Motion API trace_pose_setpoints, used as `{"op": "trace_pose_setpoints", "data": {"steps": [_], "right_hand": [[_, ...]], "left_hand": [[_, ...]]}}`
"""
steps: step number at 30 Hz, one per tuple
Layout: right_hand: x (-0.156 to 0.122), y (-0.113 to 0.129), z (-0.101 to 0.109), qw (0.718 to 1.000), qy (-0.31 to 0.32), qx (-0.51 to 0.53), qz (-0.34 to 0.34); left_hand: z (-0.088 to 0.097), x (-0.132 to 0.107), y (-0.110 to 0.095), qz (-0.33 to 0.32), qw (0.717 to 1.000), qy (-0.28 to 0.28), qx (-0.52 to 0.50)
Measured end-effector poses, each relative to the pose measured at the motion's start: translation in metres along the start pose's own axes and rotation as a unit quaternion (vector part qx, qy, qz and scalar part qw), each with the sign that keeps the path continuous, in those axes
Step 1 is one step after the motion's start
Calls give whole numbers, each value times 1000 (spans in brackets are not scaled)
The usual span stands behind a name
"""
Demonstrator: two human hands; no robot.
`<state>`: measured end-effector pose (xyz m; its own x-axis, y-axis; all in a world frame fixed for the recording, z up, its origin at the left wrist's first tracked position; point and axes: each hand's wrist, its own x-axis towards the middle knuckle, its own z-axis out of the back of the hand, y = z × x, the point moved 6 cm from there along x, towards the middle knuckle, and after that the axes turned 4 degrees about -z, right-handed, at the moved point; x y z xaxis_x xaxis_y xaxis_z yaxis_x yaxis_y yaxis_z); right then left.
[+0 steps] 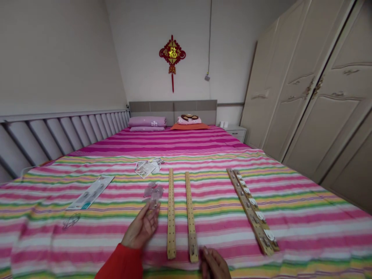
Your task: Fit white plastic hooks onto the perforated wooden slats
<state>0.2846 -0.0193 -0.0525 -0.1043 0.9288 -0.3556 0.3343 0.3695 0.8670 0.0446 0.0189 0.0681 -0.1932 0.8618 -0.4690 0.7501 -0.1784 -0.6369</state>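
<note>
Your left hand (141,229) pinches a clear plastic bag (154,192) between its fingertips, at 11 o'clock from the two perforated wooden strips (171,213). Your right hand (214,264), fingers curled with its grip unclear, touches the near end of the right strip at 5 o'clock. A hook-studded board (251,209) lies at 3 o'clock on the striped bedsheet (305,217).

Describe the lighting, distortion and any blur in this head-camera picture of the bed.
Head view: soft, even light, faint shadows; wide-angle bending curves the wardrobe and the wall panels; the left hand with its clear packet looks slightly smeared; the right hand is cut by the lower edge.
</note>
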Motion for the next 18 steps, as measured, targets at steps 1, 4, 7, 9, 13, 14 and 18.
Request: {"op": "trace_pose_setpoints", "data": {"steps": [1,4,7,9,13,14,18], "right_hand": [[-1,5,1,1000,-3,8,8],[-4,31,4,998,-9,15,64],[-4,67,-1,994,9,-33,108],[-2,91,-8,989,22,-57,136],[1,119,-29,980,33,-82,178],[1,120,-34,978,33,-91,184],[-4,121,-46,949,-8,-172,265]], "left_hand": [[-6,-5,8,14,1000,14,-12],[-20,-15,31,54,997,51,-31],[-28,-22,53,95,993,66,-26],[-32,-25,65,110,992,66,-19],[-39,-29,87,122,991,49,-1],[-40,-29,91,121,992,38,5],[-42,-32,103,115,992,20,50]]}}
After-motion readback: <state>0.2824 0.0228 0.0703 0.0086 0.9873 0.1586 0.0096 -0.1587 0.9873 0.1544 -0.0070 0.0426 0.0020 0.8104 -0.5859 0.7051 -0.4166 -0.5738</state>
